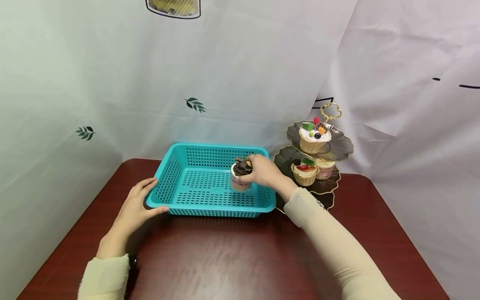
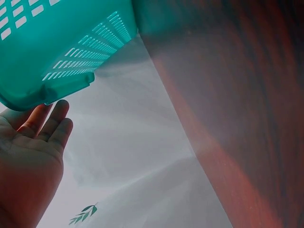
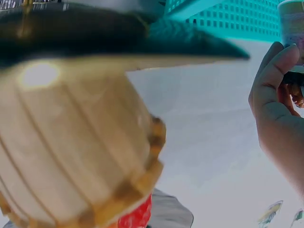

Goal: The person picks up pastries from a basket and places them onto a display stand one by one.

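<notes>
My right hand point(image 1: 264, 171) holds a small dessert cup point(image 1: 240, 183) with dark chocolate topping, inside the right part of a turquoise plastic basket point(image 1: 213, 210). At the edge of the right wrist view the cup point(image 3: 292, 23) is partly cut off beside the fingers. My left hand point(image 1: 135, 208) spans the basket's front left corner, its fingers at the left rim and its thumb at the front rim. In the left wrist view, the fairly straight fingers of that hand point(image 2: 33, 147) touch the rim from outside.
A tiered dark stand point(image 1: 343, 146) with gold edges stands right of the basket. Its top tier bears a fruit-topped cupcake point(image 1: 313, 143); the tier below carries a strawberry-topped cupcake point(image 1: 304, 177) and a pink cup point(image 1: 325, 170). White cloth hangs behind the red-brown table point(image 1: 221, 258).
</notes>
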Demonstrator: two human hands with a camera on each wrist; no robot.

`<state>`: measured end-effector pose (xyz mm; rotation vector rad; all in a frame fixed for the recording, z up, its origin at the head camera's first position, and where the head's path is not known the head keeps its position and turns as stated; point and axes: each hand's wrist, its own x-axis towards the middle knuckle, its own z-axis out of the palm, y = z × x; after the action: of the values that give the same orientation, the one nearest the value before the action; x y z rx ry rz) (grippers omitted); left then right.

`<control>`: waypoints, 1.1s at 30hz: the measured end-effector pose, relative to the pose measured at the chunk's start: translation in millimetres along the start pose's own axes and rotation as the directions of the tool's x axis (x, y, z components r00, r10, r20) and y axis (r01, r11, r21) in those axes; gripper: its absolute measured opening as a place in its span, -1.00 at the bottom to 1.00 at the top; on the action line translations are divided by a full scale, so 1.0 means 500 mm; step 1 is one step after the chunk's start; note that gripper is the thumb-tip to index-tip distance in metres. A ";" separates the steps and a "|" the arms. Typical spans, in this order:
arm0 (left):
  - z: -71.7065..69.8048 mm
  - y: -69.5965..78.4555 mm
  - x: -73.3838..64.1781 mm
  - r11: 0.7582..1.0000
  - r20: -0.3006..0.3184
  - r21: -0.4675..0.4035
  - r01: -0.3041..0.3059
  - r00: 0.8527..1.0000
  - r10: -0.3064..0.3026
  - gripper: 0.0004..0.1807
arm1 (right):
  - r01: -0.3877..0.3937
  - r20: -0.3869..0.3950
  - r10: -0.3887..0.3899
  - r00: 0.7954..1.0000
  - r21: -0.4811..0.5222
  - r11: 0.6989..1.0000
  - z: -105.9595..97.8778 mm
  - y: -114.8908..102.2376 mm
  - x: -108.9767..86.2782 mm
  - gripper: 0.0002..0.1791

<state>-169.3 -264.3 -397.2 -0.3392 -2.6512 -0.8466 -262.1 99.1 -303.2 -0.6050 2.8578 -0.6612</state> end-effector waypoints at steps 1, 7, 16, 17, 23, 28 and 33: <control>0.000 0.000 0.001 1.000 -0.001 0.002 0.000 1.000 0.000 -0.02 | -0.001 0.001 0.001 1.000 -0.002 1.000 -0.003 -0.001 -0.002 -0.25; -0.001 0.002 0.002 1.000 0.002 0.006 0.002 1.000 -0.002 -0.02 | 0.000 0.006 0.000 1.000 -0.031 1.000 -0.018 -0.005 -0.013 -0.25; -0.003 0.003 0.001 1.000 0.007 0.003 0.009 1.000 -0.009 -0.01 | 0.003 0.007 -0.003 1.000 -0.046 0.999 -0.041 -0.010 -0.028 -0.21; -0.003 0.003 0.001 1.000 0.007 0.003 0.008 1.000 -0.008 -0.01 | 0.005 0.006 -0.005 1.000 -0.047 0.999 -0.044 -0.010 -0.031 -0.22; -0.002 0.003 0.003 1.000 0.004 0.006 0.002 1.000 -0.002 -0.02 | 0.026 -0.009 -0.026 1.000 -0.028 0.999 -0.069 -0.001 -0.044 -0.32; -0.003 0.003 0.004 1.000 0.008 0.002 0.008 1.000 -0.008 -0.02 | 0.030 -0.018 -0.030 0.999 -0.025 0.999 -0.091 0.007 -0.054 -0.35; -0.004 0.003 0.002 1.000 0.008 -0.004 0.008 1.000 -0.008 -0.02 | 0.031 -0.020 -0.031 0.999 -0.023 0.999 -0.109 0.010 -0.065 -0.37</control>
<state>-169.4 -264.1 -394.5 -0.3335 -2.6609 -0.8549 -246.6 138.0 -255.4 -0.6506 2.8839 -0.6442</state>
